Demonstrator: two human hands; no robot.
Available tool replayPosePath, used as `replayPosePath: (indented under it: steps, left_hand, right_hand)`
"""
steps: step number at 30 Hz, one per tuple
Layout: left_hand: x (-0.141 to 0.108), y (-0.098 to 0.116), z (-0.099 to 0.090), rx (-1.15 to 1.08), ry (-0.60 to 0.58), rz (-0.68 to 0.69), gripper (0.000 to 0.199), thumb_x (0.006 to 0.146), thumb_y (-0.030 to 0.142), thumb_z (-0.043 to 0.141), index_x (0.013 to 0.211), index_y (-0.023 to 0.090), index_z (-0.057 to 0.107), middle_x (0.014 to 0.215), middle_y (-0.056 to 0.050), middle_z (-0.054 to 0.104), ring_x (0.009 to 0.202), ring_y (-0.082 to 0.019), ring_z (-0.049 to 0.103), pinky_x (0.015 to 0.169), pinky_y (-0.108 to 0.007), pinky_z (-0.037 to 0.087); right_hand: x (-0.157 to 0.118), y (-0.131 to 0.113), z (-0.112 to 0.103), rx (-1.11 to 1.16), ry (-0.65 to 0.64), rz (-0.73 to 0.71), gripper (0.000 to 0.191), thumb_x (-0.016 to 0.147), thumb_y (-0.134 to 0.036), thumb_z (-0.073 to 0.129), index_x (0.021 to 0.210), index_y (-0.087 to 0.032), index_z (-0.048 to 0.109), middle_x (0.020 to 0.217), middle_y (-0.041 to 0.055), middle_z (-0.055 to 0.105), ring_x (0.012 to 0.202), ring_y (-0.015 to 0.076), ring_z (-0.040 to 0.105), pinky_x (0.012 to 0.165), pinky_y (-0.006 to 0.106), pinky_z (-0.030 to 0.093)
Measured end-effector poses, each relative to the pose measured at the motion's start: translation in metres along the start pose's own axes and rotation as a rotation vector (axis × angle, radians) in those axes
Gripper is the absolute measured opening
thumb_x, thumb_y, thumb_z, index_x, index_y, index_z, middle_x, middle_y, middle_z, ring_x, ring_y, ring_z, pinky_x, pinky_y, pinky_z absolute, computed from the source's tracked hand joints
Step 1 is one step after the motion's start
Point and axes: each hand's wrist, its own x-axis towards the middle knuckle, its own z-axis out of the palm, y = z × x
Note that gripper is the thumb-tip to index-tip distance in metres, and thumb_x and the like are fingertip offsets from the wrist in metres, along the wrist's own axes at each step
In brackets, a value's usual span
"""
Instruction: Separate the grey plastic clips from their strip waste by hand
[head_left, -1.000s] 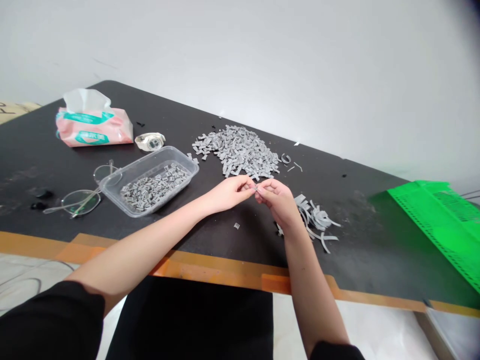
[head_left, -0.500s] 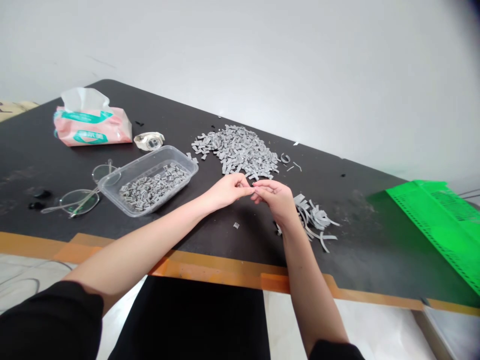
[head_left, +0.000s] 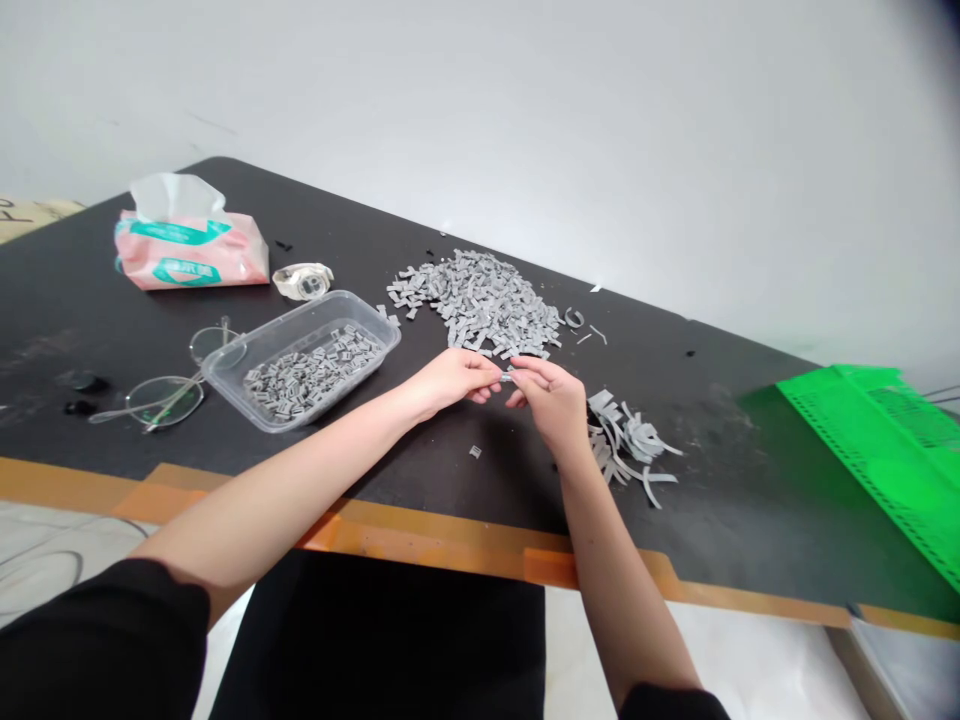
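Between my two hands, at the fingertips, a small grey piece (head_left: 507, 377) shows, mostly covered by the fingers. My left hand (head_left: 459, 380) pinches its left end, and my right hand (head_left: 550, 390) pinches its right end. Just beyond the hands spreads a heap of short grey strip pieces (head_left: 491, 300). A single small grey buckle-like part (head_left: 475, 452) lies on the table nearer to me. To the left stands a clear plastic tub (head_left: 225, 392) holding many similar grey parts (head_left: 307, 377). Grey curled strips (head_left: 634, 440) lie right of my right wrist.
The dark table (head_left: 720, 500) has orange tape (head_left: 420, 535) along its front edge. A tissue pack (head_left: 191, 250), a watch (head_left: 304, 281) and eyeglasses (head_left: 165, 402) lie at the left. A bright green perforated tray (head_left: 862, 450) is at the right, and a wall (head_left: 600, 150) stands behind.
The fingertips have drawn slightly apart, so the small grey piece now shows between them. The whole view has shifted a little; the things on the table stay in place.
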Motion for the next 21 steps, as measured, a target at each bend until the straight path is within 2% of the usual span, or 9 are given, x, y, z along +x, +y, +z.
replayPosePath:
  steps: [7, 13, 21]
  left_hand:
    - [0.002, 0.003, -0.002, -0.03, -0.001, 0.069, 0.02, 0.087, 0.006, 0.061, 0.068, 0.01, 0.065, 0.063, 0.001, 0.062, 0.054, -0.006, 0.053, 0.06, -0.022, 0.044]
    - [0.002, 0.003, -0.002, -0.048, -0.045, 0.103, 0.016, 0.085, 0.007, 0.061, 0.07, 0.01, 0.066, 0.061, 0.001, 0.06, 0.056, -0.007, 0.052, 0.061, -0.022, 0.042]
    - [0.002, -0.001, -0.004, 0.062, -0.02, 0.184, 0.011, 0.078, 0.015, 0.066, 0.067, 0.013, 0.064, 0.057, 0.002, 0.058, 0.054, -0.008, 0.048, 0.058, -0.023, 0.036]
  right_hand:
    - [0.003, -0.007, -0.008, 0.139, 0.029, 0.032, 0.036, 0.078, -0.045, 0.069, 0.097, -0.016, 0.074, 0.086, 0.0064, 0.078, 0.055, 0.0124, 0.067, 0.053, 0.025, 0.049]
    - [0.004, -0.007, -0.01, 0.007, -0.123, 0.034, 0.021, 0.067, -0.034, 0.079, 0.078, -0.017, 0.076, 0.064, 0.0006, 0.07, 0.057, 0.0125, 0.06, 0.059, 0.026, 0.046]
    - [-0.001, -0.006, -0.01, -0.036, -0.125, -0.018, 0.011, 0.073, -0.03, 0.075, 0.071, -0.02, 0.077, 0.06, -0.0004, 0.07, 0.061, 0.0154, 0.061, 0.067, 0.03, 0.045]
